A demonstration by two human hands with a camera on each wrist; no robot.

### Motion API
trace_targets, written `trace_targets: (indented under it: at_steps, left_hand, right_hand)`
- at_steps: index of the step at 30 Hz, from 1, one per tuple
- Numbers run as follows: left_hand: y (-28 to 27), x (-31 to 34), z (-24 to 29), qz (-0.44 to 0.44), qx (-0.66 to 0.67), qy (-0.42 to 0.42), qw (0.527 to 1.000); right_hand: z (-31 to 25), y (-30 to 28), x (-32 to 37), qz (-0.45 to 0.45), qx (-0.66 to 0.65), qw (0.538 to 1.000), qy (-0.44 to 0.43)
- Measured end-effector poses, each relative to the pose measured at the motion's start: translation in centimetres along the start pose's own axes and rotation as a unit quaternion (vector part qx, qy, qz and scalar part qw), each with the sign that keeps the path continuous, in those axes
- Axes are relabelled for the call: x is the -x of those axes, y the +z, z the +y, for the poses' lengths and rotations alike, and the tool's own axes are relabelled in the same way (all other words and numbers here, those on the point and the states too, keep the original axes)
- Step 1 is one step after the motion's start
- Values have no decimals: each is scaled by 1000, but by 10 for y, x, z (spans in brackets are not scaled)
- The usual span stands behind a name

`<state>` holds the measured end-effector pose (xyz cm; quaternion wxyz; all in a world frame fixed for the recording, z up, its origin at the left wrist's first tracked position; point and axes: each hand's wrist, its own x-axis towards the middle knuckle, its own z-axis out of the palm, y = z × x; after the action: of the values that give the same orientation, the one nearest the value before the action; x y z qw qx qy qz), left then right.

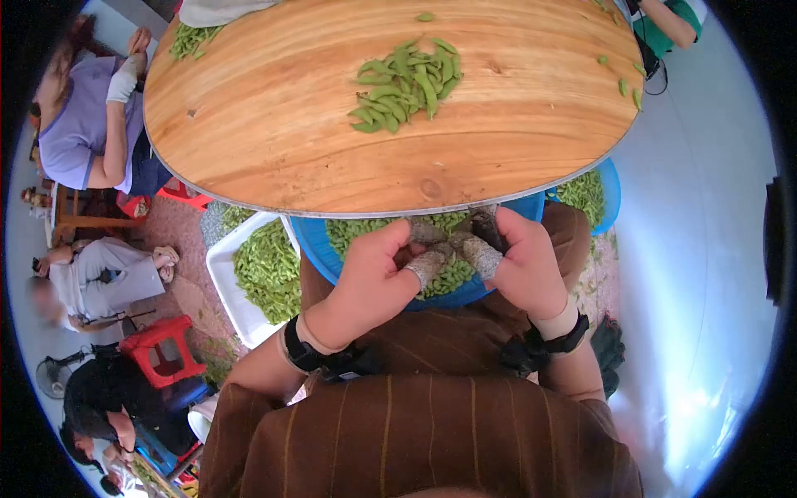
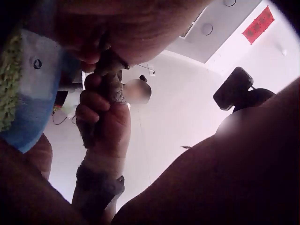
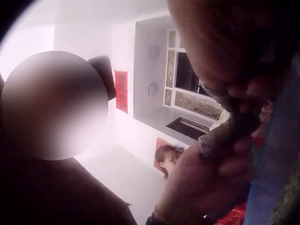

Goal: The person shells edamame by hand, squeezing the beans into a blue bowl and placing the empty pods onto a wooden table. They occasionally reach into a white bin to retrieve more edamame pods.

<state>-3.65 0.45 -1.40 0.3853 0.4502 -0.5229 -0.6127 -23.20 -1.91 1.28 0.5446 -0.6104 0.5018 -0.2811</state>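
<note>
In the head view, my left hand (image 1: 374,266) and right hand (image 1: 527,261) meet fingertip to fingertip over a blue basin (image 1: 311,245). Green shelled beans (image 1: 452,278) lie in that basin. Worn grey covers wrap several fingertips and thumbs on both hands. With fingers and thumbs curled, the hands pinch together at one spot; what lies between the tips is hidden, and I cannot tell its kind. From below, the left wrist view shows the right hand (image 2: 110,126) gripping upward against the left. The right wrist view has the left hand (image 3: 206,183) close against the right, both dark.
A round wooden table (image 1: 274,158) bears a pile of green bean pods (image 1: 407,83). To the left stands a white tray (image 1: 222,278) of pods; at right, another blue basin (image 1: 613,199). Red stools (image 1: 166,353) and seated people are at left, beside a fan (image 1: 51,378).
</note>
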Motion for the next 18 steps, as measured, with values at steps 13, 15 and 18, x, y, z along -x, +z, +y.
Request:
trace_targets:
  at_steps: [13, 15, 18]
  left_hand:
    - [-9, 7, 8, -43, 112, -48, 992]
    - [-11, 0, 6, -82, 27, 36, 996]
    - [-9, -10, -1, -65, -111, 190, 973]
  right_hand:
    - [10, -1, 5, -54, -347, 930, 108]
    - [10, 0, 5, -73, -422, 893, 139]
    - [15, 5, 6, -134, -554, 797, 201]
